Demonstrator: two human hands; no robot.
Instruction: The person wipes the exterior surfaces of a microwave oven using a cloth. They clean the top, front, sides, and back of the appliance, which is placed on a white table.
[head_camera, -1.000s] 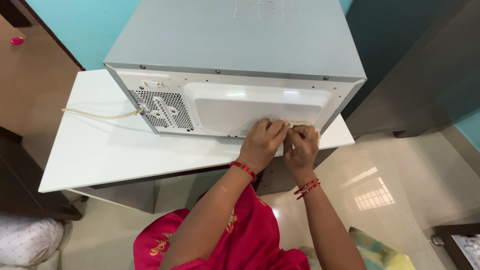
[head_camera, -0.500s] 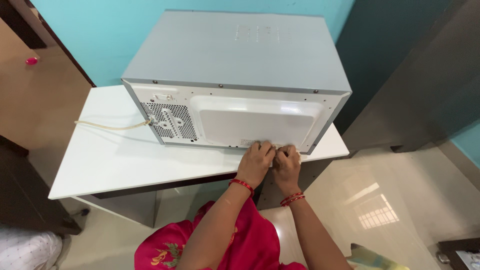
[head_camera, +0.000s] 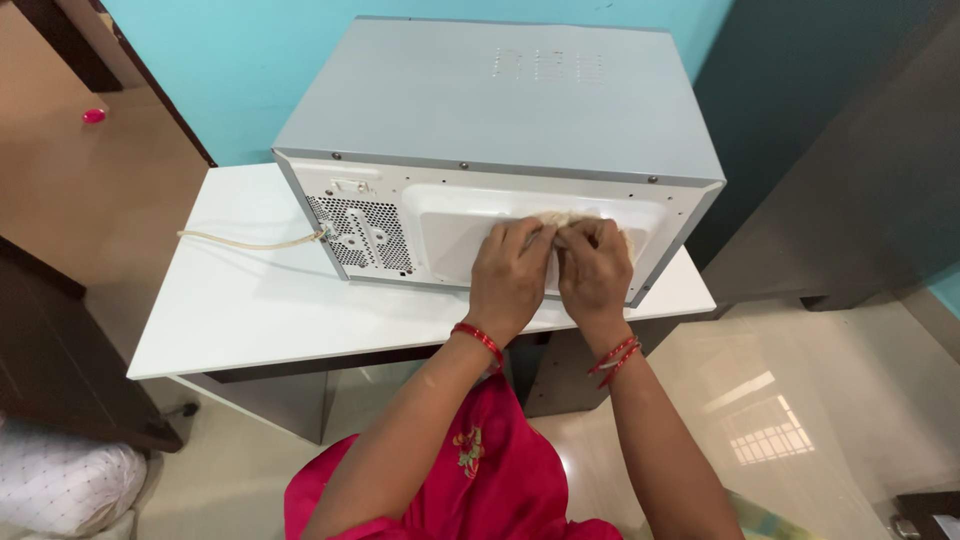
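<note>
A grey microwave oven (head_camera: 500, 95) stands on a white table (head_camera: 260, 300) with its white back panel (head_camera: 450, 230) facing me. My left hand (head_camera: 510, 275) and my right hand (head_camera: 595, 270) press side by side against the raised part of that panel. Both hold a pale cloth (head_camera: 570, 217), of which only a crumpled edge shows above the fingers. Red bangles ring both wrists.
A cream power cord (head_camera: 250, 242) runs left from the oven's vent grille (head_camera: 365, 235) across the table. A teal wall lies behind, a dark cabinet (head_camera: 850, 180) to the right, a brown door (head_camera: 80, 160) to the left. Glossy floor tiles below.
Both hands with the cloth moved from the panel's bottom edge up to its upper middle. The camera view shifted slightly.
</note>
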